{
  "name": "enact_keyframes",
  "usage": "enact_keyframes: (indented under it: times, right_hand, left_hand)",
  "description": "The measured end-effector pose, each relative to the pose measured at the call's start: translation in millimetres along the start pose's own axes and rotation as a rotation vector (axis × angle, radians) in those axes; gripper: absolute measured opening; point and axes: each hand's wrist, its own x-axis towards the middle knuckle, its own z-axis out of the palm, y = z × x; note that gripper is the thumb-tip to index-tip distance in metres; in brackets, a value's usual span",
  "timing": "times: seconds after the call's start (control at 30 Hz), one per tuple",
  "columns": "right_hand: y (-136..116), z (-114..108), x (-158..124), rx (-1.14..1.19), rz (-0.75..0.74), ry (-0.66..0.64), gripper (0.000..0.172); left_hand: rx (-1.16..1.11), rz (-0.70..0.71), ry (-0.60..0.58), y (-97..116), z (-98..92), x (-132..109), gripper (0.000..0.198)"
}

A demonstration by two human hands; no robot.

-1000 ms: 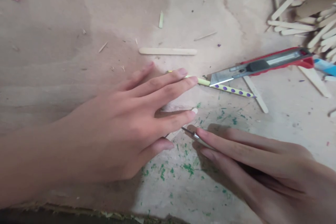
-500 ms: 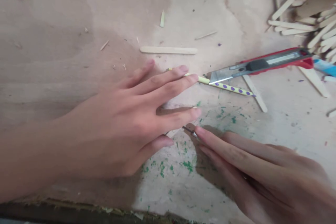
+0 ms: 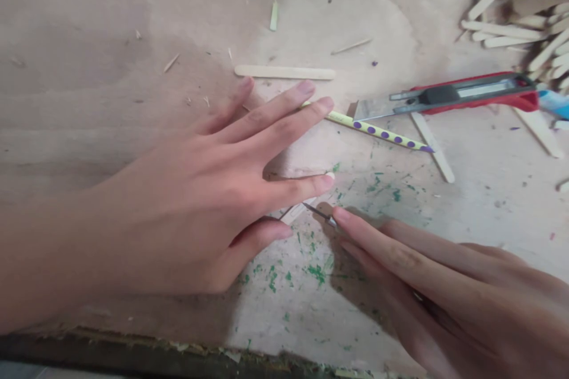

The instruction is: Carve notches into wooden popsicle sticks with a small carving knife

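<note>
My left hand (image 3: 191, 201) lies flat on the wooden board (image 3: 89, 71), fingers spread, pressing down a pale wooden stick (image 3: 296, 210) that shows only between the index finger and thumb. My right hand (image 3: 427, 284) comes in from the lower right, fingers closed around a thin metal-tipped blade tool (image 3: 320, 214). The tool's point touches the stick just below my left index fingertip. A yellow pencil with purple dots (image 3: 377, 131) lies past my left middle finger.
A red utility knife (image 3: 453, 96) with its blade out lies at the right, over a flat stick (image 3: 433, 148). One wooden stick (image 3: 284, 72) lies beyond my fingers. A heap of sticks (image 3: 520, 23) fills the top right corner. Green paint flecks (image 3: 315, 272) and splinters dot the board.
The view has shifted slightly, so everything sits a little higher in the frame. My left fingers have spread a bit wider. The blade tip stays at the stick.
</note>
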Motion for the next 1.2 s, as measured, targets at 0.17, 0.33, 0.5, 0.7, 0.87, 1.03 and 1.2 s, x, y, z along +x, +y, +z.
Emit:
enact_keyframes:
  times: [0.17,0.33,0.5,0.7,0.87,1.03,1.2]
  right_hand:
    - [-0.4,0.3,0.8,-0.020,-0.031,0.004,0.064]
    - [1.3,4.1,-0.1,0.063,0.028,-0.001,0.060]
    - [4.8,5.4,0.8,0.187,0.092,0.151,0.047]
    - [2.3,4.4,0.5,0.183,0.119,0.186,0.040]
    - [0.3,4.2,1.4,0.204,0.119,0.164,0.045]
    - [2.2,5.9,3.1,0.231,0.112,0.150,0.041]
    - [3.3,6.4,5.0,0.230,0.087,0.140,0.036]
  left_hand:
    - [0.019,0.010,-0.005,-0.8,0.7,0.1,0.050]
    - [0.018,0.007,-0.014,-1.2,0.1,-0.7,0.049]
    - [0.025,0.012,0.031,-0.4,1.4,-2.3,0.040]
    - [0.086,0.015,0.162,-0.8,-1.3,-1.9,0.045]
    - [0.029,0.090,0.201,-6.5,-4.7,-2.2,0.028]
    - [0.029,0.148,0.141,-9.1,-2.4,-3.8,0.034]
    - [0.066,0.106,0.208,-8.1,-3.7,-1.4,0.029]
